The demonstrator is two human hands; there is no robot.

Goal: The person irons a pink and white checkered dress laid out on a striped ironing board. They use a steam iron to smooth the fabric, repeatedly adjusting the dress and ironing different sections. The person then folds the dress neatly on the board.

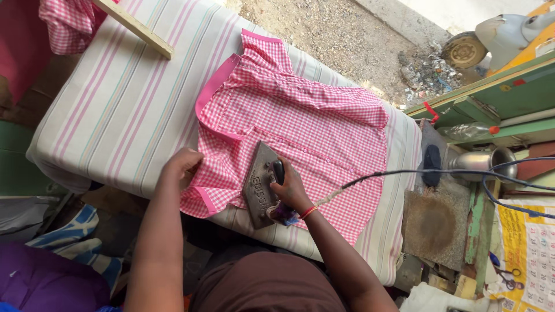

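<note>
A pink and white checked shirt [300, 121] lies spread on a striped padded ironing table [121, 104]. A heavy metal iron [261, 182] rests on the shirt's near part, and my right hand [291, 188] grips its black handle. A dark cord [404, 171] runs from the iron toward the right. My left hand [180, 164] presses down the shirt's near left edge, beside a pink-trimmed sleeve.
A wooden stick [134, 26] lies across the table's far left, near another checked cloth [69, 20]. To the right stand a metal cup [488, 162], a plastic bottle [468, 132], a rusty plate [433, 222], scissors [507, 277] and a green wooden frame [509, 95].
</note>
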